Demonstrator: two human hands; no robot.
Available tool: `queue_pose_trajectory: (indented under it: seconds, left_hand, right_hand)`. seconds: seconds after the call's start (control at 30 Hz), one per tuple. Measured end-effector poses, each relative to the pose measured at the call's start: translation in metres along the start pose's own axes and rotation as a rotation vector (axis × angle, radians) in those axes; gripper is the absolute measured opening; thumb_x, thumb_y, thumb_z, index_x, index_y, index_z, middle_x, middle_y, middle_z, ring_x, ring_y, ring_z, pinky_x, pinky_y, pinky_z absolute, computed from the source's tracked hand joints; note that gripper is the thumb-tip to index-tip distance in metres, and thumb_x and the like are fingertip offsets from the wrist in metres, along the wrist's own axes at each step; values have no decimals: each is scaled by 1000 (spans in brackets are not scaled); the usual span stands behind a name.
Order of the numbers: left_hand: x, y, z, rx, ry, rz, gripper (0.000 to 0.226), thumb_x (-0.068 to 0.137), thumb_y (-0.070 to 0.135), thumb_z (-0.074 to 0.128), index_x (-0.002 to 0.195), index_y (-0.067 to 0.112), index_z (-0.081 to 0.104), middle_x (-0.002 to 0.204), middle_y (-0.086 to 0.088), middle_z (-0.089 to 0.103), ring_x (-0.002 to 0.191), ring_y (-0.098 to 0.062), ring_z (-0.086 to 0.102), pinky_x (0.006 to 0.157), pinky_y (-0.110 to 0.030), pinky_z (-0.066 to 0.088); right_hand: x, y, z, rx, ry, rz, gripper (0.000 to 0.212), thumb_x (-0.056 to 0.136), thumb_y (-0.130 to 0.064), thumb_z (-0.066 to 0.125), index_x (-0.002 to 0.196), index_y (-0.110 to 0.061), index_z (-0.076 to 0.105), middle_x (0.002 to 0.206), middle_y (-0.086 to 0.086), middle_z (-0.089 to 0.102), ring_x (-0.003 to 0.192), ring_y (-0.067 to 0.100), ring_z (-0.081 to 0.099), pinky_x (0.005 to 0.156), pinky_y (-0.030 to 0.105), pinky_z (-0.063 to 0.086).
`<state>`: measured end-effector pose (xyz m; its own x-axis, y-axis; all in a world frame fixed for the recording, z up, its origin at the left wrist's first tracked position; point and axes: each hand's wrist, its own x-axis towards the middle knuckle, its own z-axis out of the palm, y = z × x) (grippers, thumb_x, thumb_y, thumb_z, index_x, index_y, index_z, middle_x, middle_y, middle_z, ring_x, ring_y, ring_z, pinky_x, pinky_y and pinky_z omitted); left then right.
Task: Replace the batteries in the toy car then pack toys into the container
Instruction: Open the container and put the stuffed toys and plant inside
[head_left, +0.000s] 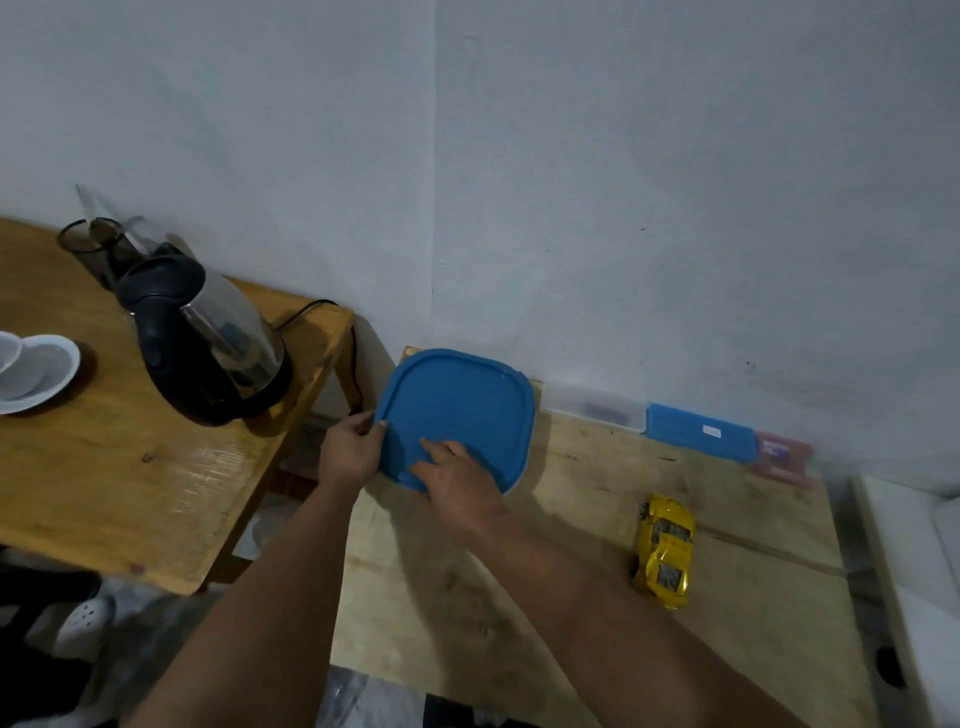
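Note:
A square container with a blue lid (462, 410) sits at the far left of the pale wooden table (571, 545). My left hand (349, 447) grips the lid's left edge, thumb on top. My right hand (457, 478) rests on the lid's near side, with its fingers spread flat on the top. A yellow toy car (665, 551) lies on the table to the right, apart from both hands. The container's inside is hidden by the lid.
A second clear box with a blue lid (701, 431) lies against the wall at the back right, next to a reddish pack (784, 457). On the side table to the left stand a black kettle (208, 338) and a white cup and saucer (36, 369).

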<state>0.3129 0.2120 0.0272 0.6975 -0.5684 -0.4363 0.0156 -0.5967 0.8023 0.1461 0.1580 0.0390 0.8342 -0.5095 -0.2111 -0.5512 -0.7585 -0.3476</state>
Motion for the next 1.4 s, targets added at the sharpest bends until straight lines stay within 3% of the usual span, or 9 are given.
queue_pose_trajectory:
  seconds: [0.1, 0.17, 0.3, 0.47, 0.6, 0.77, 1.23, 1.33, 1.4]
  left_hand:
    - [3, 2, 1, 66, 22, 35, 41, 104, 26, 63, 141, 8, 65, 138, -12, 68, 125, -31, 64, 104, -43, 54]
    - [4, 1, 2, 113, 17, 49, 43, 104, 27, 64, 144, 10, 63, 139, -10, 68, 126, -30, 63, 104, -43, 54]
    - [3, 0, 3, 186, 23, 117, 46, 103, 29, 64, 146, 12, 61, 136, -9, 70, 124, -30, 65, 103, -44, 55]
    - [-2, -1, 9, 283, 46, 199, 51, 103, 38, 63, 150, 18, 57, 132, -7, 70, 118, -27, 67, 96, -43, 58]
    - [0, -13, 10, 408, 45, 282, 59, 103, 54, 50, 157, 28, 46, 119, -6, 66, 106, -25, 66, 86, -45, 60]
    - [-5, -19, 23, 476, 87, 299, 58, 110, 47, 37, 165, 31, 26, 114, -7, 55, 98, -25, 60, 83, -45, 55]
    - [7, -8, 30, 521, 87, 284, 54, 110, 46, 32, 163, 34, 25, 114, -8, 52, 95, -26, 60, 85, -48, 57]
    - [14, 0, 23, 600, 27, 282, 57, 110, 45, 36, 163, 30, 25, 122, -13, 58, 103, -29, 63, 87, -48, 58]
    - [9, 9, 20, 639, -18, 284, 62, 108, 49, 41, 163, 26, 25, 128, -15, 58, 110, -31, 64, 89, -48, 58]
  right_hand:
    - [-2, 15, -8, -19, 164, 89, 39, 100, -46, 50, 127, -23, 65, 152, 3, 46, 136, 26, 39, 107, 52, 37]
    - [-5, 30, -11, -99, 229, 235, 52, 99, -53, 43, 142, -24, 50, 159, 7, 34, 145, 30, 29, 114, 52, 29]
    - [-8, 49, -7, -34, 67, 394, 77, 100, -64, 28, 160, -20, 10, 168, 9, -10, 154, 30, -15, 123, 56, 17]
    - [-13, 55, 4, -45, 62, 382, 82, 99, -68, 21, 161, -21, -5, 166, 8, -23, 151, 27, -27, 124, 56, 8]
    - [-13, 64, 7, -27, 56, 357, 83, 98, -68, 22, 161, -23, -8, 165, 5, -26, 151, 25, -29, 125, 53, 10]
    - [-8, 68, 9, -17, 44, 354, 83, 97, -69, 23, 161, -24, -5, 165, 3, -26, 150, 24, -30, 125, 53, 11]
    - [8, 86, -4, -47, -10, 310, 83, 97, -70, 24, 161, -25, -5, 167, 5, -23, 152, 24, -26, 124, 51, 4]
    - [13, 87, -23, -3, -115, 320, 81, 100, -63, 31, 161, -24, -4, 167, 5, -22, 153, 25, -21, 123, 54, 7]
    - [8, 86, -38, 35, -81, 318, 73, 102, -53, 35, 161, -22, 6, 169, 6, -8, 156, 27, -9, 124, 54, 15]
